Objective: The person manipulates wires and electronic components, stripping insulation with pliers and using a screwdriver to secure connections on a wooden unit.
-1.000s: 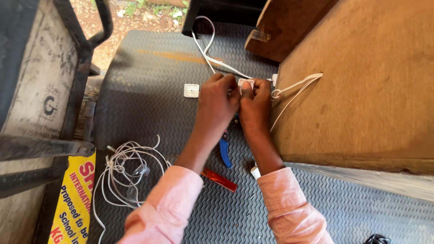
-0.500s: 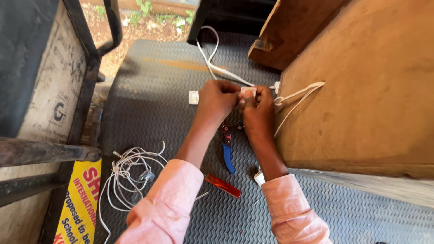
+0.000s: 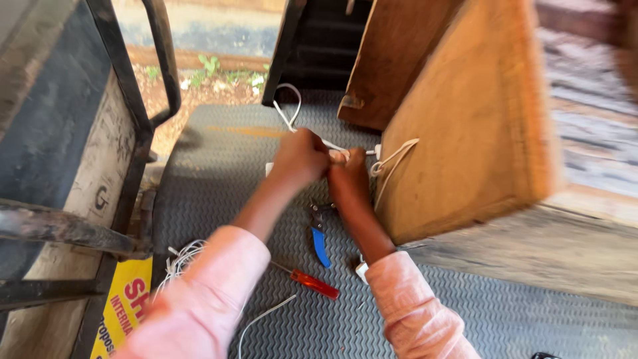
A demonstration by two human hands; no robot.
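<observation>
My left hand (image 3: 300,159) and my right hand (image 3: 349,174) are pressed together over a small white fitting (image 3: 340,155) on the grey ribbed floor mat (image 3: 219,173). Both hands are closed around it and around the white wire (image 3: 290,110) that loops away toward the far edge. Another white wire (image 3: 393,158) curls against the wooden box (image 3: 465,126) just right of my hands. Pink sleeves cover both forearms. What my fingers pinch exactly is hidden by the hands.
Blue-handled pliers (image 3: 319,236) and a red-handled screwdriver (image 3: 311,282) lie on the mat below my hands. A tangle of white wire (image 3: 181,260) sits at lower left beside a yellow sign (image 3: 126,302). A metal frame (image 3: 73,229) stands on the left.
The view has swung and tilted, so the wooden box looms larger on the right. My hands stay clasped on the fitting, now slightly lower and more central.
</observation>
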